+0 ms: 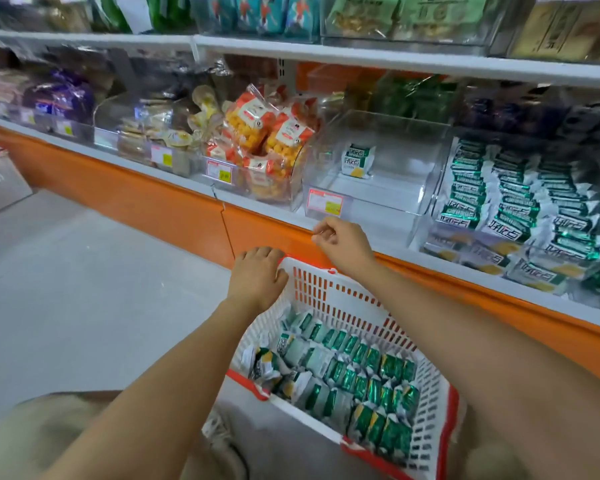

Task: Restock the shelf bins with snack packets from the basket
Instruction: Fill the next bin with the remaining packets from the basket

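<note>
left hand (257, 275) grips the basket (361, 306) rim at eleven o'clock; right hand (343, 242) curled, holding what i can't tell; packets (343, 372) inside; near-empty bin (378, 161) at one o'clock; a one-handed tug could spill them

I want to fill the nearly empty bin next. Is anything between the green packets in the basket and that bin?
Nothing loose. The green packets must clear the low clear front wall of the bin, bearing the price tag. The right hand sits before it. Whether a clear lid covers the top is unclear.
</note>
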A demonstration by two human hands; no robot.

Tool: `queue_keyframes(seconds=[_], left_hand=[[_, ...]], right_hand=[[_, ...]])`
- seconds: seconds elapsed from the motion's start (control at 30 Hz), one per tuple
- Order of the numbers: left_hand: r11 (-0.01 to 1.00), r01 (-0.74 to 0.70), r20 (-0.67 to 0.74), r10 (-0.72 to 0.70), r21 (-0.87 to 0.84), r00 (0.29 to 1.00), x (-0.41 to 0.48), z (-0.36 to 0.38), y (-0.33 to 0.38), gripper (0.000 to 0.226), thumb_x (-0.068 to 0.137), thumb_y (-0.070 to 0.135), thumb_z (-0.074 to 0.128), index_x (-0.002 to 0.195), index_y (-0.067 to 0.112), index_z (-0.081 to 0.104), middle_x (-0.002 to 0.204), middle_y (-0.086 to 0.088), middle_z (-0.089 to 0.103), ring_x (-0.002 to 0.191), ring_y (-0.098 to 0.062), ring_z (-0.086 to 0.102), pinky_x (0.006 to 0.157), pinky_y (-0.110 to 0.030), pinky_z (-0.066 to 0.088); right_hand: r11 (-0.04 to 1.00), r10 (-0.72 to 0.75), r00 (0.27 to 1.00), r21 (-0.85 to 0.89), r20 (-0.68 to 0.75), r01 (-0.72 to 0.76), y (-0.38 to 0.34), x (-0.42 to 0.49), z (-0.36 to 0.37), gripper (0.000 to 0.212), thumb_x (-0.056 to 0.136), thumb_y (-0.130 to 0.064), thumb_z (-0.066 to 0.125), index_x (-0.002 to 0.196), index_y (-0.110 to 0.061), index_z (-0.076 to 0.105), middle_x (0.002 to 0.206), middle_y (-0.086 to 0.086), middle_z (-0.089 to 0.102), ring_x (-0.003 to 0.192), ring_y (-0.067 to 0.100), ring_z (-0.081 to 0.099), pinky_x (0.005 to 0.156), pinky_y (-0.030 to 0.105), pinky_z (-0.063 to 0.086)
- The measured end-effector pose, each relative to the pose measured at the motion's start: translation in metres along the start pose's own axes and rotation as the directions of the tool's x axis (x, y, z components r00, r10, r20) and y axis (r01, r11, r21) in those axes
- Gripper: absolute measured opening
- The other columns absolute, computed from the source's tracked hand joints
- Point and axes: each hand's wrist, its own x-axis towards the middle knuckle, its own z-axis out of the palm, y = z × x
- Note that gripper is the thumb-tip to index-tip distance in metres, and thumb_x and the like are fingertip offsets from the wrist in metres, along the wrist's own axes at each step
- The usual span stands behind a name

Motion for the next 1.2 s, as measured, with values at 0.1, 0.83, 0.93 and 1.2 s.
queue_keyframes(seconds=[0.1,0.83,0.93,1.2], left_hand=[[0.999,0.03,0.075,-0.028,-0.014,0.997,-0.009,0.029,-0.021,0.047,0.098,0.035,0.037,0.141,0.017,0.046,0.147,-0.005,0.046,0.132,-0.027,0.041,0.106,-0.038,0.028],[0.958,0.025,0.09,0.001,-0.285,0.996,-0.026,0.153,-0.095,0.065,0.1,0.022,0.046,0.156,0.01,0.016,0.164,-0.005,0.011,0.14,-0.027,0.037,0.1,-0.039,0.043],[0.961,0.037,0.091,-0.012,-0.273,0.996,-0.026,0.151,-0.093,0.066,0.099,0.022,0.047,0.156,0.01,0.017,0.164,-0.005,0.012,0.138,-0.027,0.039,0.099,-0.039,0.044],[0.975,0.112,0.089,-0.096,-0.191,0.991,-0.021,0.139,-0.084,0.061,0.093,0.031,0.035,0.149,0.007,0.038,0.155,-0.016,0.035,0.141,-0.036,0.034,0.112,-0.049,0.03]], right_hand=[[0.998,0.031,0.996,-0.052,0.08,-0.027,0.022,-0.011,0.035,0.009,0.09,-0.022,0.066,0.098,-0.019,0.066,0.087,-0.005,0.064,0.078,0.011,0.059,0.073,0.033,0.053],[0.883,0.43,0.63,-0.447,0.646,-0.145,0.161,-0.046,0.227,0.051,0.093,-0.029,0.065,0.139,-0.017,0.049,0.13,0.013,0.059,0.108,0.028,0.062,0.092,0.042,0.052],[0.902,0.407,0.649,-0.394,0.643,-0.176,0.161,-0.042,0.224,0.038,0.089,-0.03,0.07,0.122,-0.013,0.06,0.106,0.008,0.063,0.093,0.025,0.061,0.077,0.031,0.047],[0.961,0.254,0.809,-0.046,0.53,-0.271,0.127,-0.022,0.17,0.032,0.088,-0.031,0.071,0.108,-0.014,0.052,0.104,0.003,0.059,0.092,0.021,0.057,0.079,0.039,0.049]])
